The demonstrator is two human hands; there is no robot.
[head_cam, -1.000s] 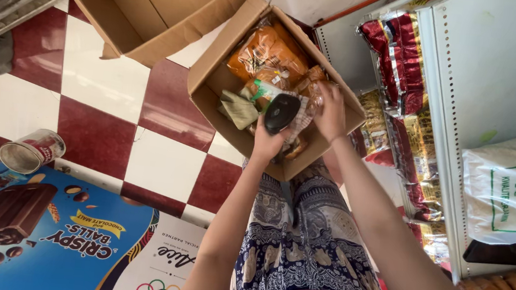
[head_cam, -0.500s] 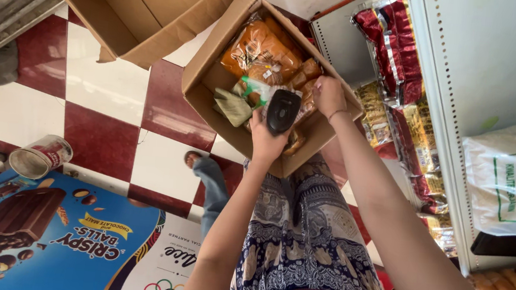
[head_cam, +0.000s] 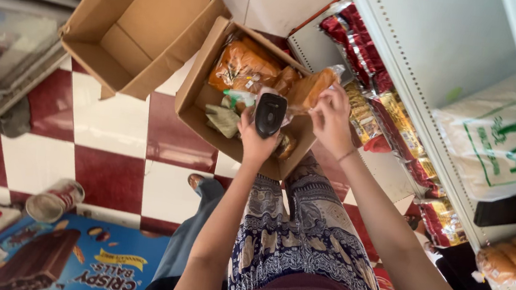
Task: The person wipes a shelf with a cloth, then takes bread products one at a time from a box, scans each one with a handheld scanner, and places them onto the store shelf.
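My left hand grips a black handheld scanner, held over a cardboard box that rests on my lap. My right hand pinches a clear bag of golden-brown bread, lifted above the box's right side, right next to the scanner. Inside the box lie more orange bread bags and a greenish packet. My patterned trousers show below the box.
An empty open cardboard box sits on the red-and-white checkered floor. A white shelf unit at right holds red and yellow snack packs, printed bags and buns. A tin can lies on the floor. Another person's jeans leg and foot stand nearby.
My right hand has lifted a bread bag out of the box and holds it up beside the scanner. Another person's leg has stepped closer along the floor.
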